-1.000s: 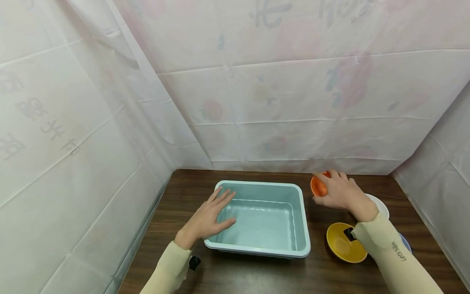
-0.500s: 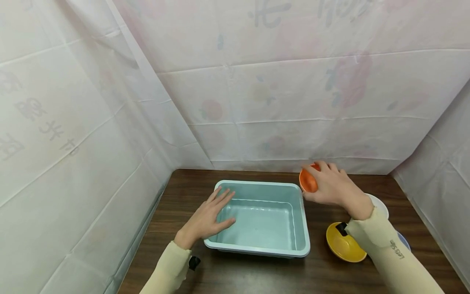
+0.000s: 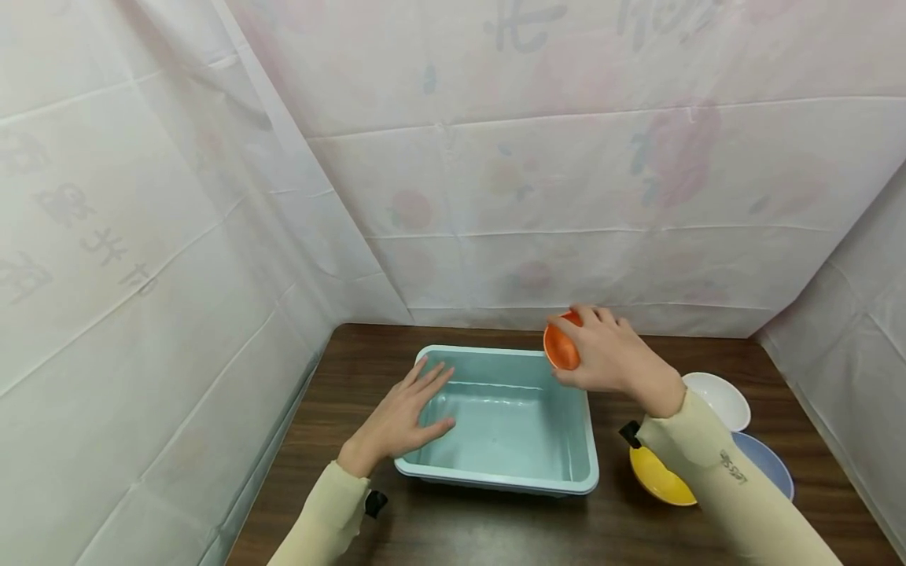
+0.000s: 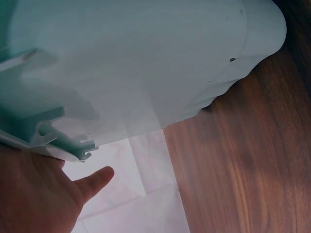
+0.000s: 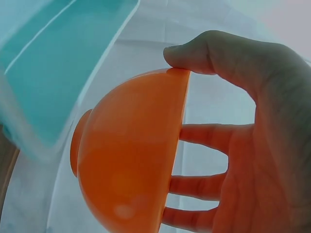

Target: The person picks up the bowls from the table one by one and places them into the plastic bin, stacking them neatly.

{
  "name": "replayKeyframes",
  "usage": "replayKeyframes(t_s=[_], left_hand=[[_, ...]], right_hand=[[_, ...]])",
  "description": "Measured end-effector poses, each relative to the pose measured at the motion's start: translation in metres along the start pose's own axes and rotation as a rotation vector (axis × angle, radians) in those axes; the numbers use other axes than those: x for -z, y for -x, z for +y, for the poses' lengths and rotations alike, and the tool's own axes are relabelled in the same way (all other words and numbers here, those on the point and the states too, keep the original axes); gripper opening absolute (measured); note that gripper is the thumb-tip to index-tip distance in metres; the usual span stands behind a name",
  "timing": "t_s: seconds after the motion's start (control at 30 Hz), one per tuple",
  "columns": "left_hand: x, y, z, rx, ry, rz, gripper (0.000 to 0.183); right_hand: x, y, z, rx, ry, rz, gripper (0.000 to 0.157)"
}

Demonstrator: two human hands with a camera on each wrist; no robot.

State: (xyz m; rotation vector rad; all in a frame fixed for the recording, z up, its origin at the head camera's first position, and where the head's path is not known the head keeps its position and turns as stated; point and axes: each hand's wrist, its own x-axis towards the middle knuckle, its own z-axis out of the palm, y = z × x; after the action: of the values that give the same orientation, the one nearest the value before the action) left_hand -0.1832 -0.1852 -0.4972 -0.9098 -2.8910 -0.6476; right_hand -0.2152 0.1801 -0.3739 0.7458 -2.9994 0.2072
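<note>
My right hand [image 3: 610, 358] pinches an orange bowl [image 3: 559, 350] by its rim, holding it tilted at the far right corner of a pale blue-green plastic basin [image 3: 499, 477]. In the right wrist view, the thumb lies on one side of the rim of the orange bowl [image 5: 129, 150] and several fingers reach the rim further down; its foot points away from the palm. My left hand [image 3: 399, 424] lies over the basin's left rim, fingers spread. From the left wrist, the outer wall of the basin [image 4: 131, 63] shows above the left hand [image 4: 41, 194], thumb extended.
To the right of the basin on the dark wood table [image 3: 538, 527] are a yellow bowl [image 3: 657, 478], partly under the right sleeve, a white bowl [image 3: 720, 401] and a blue dish [image 3: 767, 462]. Pale printed sheeting [image 3: 495, 267] hangs behind and at both sides.
My right hand has carried the orange bowl leftward, from right of the basin to its far right corner. More of the white bowl and blue dish shows. My left hand stays put.
</note>
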Motion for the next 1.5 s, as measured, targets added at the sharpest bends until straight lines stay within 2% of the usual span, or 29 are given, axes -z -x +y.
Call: replayKeyframes(t_s=[0.5, 0.73, 0.97, 1.23, 1.5], left_hand=[[0.000, -0.002, 0.003, 0.010, 0.004, -0.001, 0.080], [0.000, -0.003, 0.002, 0.025, -0.006, -0.003, 0.087], [-0.002, -0.003, 0.001, 0.041, 0.003, -0.018, 0.094], [0.000, -0.004, 0.002, 0.057, -0.019, -0.067, 0.089], [0.001, -0.003, 0.003, 0.052, -0.036, -0.071, 0.086]], right_hand=[[-0.025, -0.027, -0.033, 0.091, -0.053, -0.052, 0.081], [-0.036, -0.037, -0.048, 0.174, -0.048, -0.066, 0.082], [-0.049, -0.041, -0.061, 0.236, -0.078, -0.105, 0.083], [-0.069, -0.041, -0.071, 0.275, -0.092, -0.160, 0.084], [-0.081, -0.041, -0.078, 0.304, -0.080, -0.161, 0.082]])
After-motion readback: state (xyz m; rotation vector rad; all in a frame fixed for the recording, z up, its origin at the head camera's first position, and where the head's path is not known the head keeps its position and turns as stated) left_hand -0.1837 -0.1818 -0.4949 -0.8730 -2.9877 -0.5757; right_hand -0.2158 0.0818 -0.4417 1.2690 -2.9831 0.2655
